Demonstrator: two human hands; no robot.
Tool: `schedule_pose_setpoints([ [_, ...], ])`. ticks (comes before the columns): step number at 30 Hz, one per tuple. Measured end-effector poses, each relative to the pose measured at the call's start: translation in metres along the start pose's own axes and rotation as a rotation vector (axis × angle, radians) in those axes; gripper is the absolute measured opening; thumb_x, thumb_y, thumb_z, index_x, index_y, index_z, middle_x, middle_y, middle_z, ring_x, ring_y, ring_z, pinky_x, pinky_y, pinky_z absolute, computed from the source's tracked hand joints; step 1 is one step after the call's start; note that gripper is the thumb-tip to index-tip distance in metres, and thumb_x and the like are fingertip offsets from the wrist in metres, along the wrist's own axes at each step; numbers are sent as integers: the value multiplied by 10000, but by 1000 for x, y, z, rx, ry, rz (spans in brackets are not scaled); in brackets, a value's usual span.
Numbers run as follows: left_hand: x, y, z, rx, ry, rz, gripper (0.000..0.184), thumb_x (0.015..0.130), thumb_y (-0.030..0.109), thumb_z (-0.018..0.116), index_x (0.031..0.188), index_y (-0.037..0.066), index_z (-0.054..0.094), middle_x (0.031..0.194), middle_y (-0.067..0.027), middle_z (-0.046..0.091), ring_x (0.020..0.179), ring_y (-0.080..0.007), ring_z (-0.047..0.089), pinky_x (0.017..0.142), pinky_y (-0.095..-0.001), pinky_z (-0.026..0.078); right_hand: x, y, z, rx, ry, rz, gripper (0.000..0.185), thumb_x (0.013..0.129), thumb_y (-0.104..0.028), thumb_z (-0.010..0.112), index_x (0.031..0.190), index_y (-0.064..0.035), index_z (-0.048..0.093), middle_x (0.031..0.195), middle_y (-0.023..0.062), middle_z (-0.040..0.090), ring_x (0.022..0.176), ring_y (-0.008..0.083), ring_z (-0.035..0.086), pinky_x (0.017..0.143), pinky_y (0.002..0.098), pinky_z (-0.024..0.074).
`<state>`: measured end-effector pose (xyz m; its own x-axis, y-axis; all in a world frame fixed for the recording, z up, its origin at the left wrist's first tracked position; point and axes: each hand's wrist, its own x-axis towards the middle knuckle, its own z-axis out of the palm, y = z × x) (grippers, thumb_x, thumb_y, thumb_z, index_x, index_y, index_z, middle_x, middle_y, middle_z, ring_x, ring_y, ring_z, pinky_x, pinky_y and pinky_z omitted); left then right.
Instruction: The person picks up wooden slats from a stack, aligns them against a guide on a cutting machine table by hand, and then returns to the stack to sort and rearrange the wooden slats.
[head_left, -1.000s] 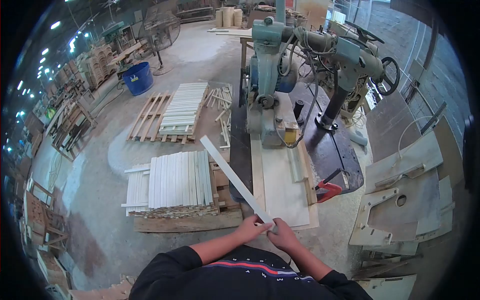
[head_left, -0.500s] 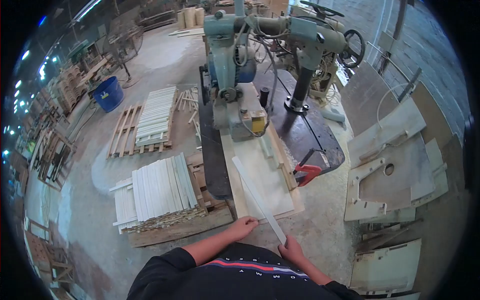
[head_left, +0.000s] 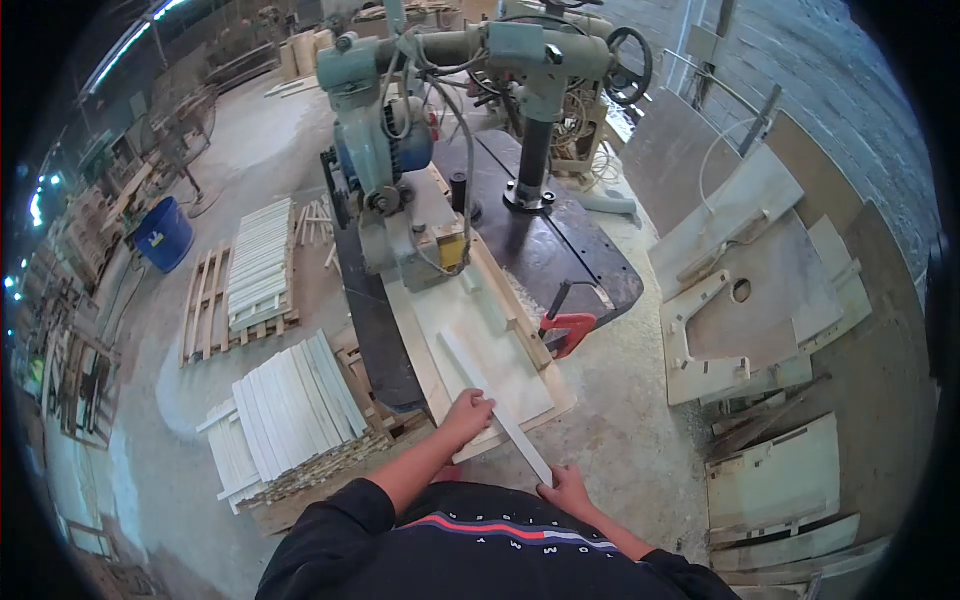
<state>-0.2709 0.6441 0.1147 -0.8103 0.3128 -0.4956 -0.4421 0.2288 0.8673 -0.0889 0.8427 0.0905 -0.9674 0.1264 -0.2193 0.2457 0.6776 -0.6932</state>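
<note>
A long pale wooden strip (head_left: 517, 436) lies slanted over the board (head_left: 430, 313) in front of a radial arm saw (head_left: 385, 165), its near end sticking out past the board's edge. Around that near end, my right hand (head_left: 567, 491) is closed. My left hand (head_left: 466, 420) is farther up the strip, its fingers closed at the left edge near the middle. The far end of the strip rests short of the saw's guard (head_left: 432, 262). A wooden fence (head_left: 512, 318) runs along the board's right side.
A red clamp (head_left: 572, 333) grips the table's right corner. To the left, a stack of wooden strips (head_left: 290, 405) sits low, with a loaded pallet (head_left: 260, 265) and a blue bin (head_left: 163, 235) beyond. Wooden panels (head_left: 770, 465) lean at right.
My left hand has moved forward from the board's near edge onto the strip. My right hand still holds the near end. The camera view has turned to the right.
</note>
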Motion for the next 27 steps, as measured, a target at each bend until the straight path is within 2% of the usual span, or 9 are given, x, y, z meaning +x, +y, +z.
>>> schedule_pose_setpoints([
  [3,12,8,-3,-219,74,-94,521,862,156,573,1277,-30,319,1036,-141,513,889,-203,561,716,-339,540,-1,-1,-2,14,22,39,456,681,-295,665,1069,-57,632,789,168,518,830,316,496,741,404,425],
  [4,14,11,-3,-215,68,-94,521,862,156,573,1277,-30,319,1036,-141,513,889,-203,561,716,-339,540,1,-2,-3,15,28,44,456,681,-295,665,1069,-57,632,789,168,518,830,316,496,741,404,425],
  [6,18,15,0,-252,78,-87,578,832,187,606,1279,-55,328,936,-125,542,773,-180,560,650,-299,514,4,-4,-5,-52,-51,62,472,693,-303,657,1099,-65,623,815,178,524,841,330,503,752,407,431],
  [12,35,24,6,-119,41,-18,646,831,216,601,1309,-101,305,931,-128,562,768,-183,564,661,-299,491,12,-21,-16,-79,-30,57,435,706,-313,652,1054,-53,628,844,187,543,854,341,532,757,409,448],
  [15,43,29,8,-118,18,12,647,834,233,595,1312,-101,314,920,-119,566,758,-178,560,664,-299,485,18,-23,-14,-100,-39,130,446,706,-307,661,1059,-37,613,859,185,548,859,337,538,761,407,455],
  [19,56,35,8,-66,-42,19,663,836,237,588,1326,-104,300,930,-117,567,752,-178,557,664,-300,482,21,-32,-16,-104,12,113,476,708,-296,675,1090,-23,592,881,180,551,860,329,543,759,405,459],
  [22,61,40,11,-102,2,31,676,836,236,582,1339,-104,284,919,-114,570,742,-176,556,668,-297,479,23,-36,-18,-83,60,115,467,715,-277,686,1085,-11,582,899,176,552,857,324,554,756,403,464],
  [25,63,41,10,-66,-25,-14,659,855,220,574,1362,-73,269,941,-106,554,809,-165,559,704,-279,497,22,-37,-20,-99,88,102,433,724,-268,687,1056,-10,586,916,179,554,849,325,567,754,404,468],
  [27,66,38,10,-69,-19,32,713,833,213,584,1370,-98,233,898,-106,576,733,-168,552,673,-284,473,22,-39,-23,-111,110,100,410,729,-264,686,1035,-11,585,932,185,557,851,330,574,753,409,471],
])
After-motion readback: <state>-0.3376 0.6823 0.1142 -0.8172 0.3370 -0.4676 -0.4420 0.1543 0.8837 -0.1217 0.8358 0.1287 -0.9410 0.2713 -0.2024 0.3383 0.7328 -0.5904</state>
